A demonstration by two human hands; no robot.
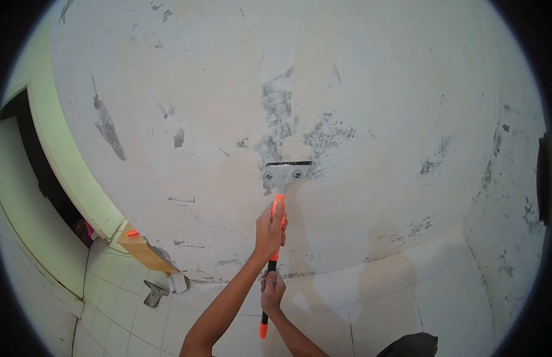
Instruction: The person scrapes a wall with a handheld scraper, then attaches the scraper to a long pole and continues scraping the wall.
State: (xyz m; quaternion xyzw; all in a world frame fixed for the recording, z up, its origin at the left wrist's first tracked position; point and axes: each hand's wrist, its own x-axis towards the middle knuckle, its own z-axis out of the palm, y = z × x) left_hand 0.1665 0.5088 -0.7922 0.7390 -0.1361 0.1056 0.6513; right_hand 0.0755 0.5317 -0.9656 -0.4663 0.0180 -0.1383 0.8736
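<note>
A long-handled scraper (286,175) has a grey metal head and an orange-and-black handle. Its blade edge is pressed flat against a white wall (371,119) marked with grey scraped patches. My left hand (269,231) grips the orange upper part of the handle, just below the head. My right hand (272,290) holds the black part lower down, and the orange end of the handle sticks out beneath it. Both forearms come up from the bottom of the view.
A pale green door frame (62,154) with a dark opening runs down the left. White floor tiles (127,309) lie below, with a wooden block (144,251) and a small metal tool (154,293) near the wall's base. A dark object (416,345) sits at the bottom right.
</note>
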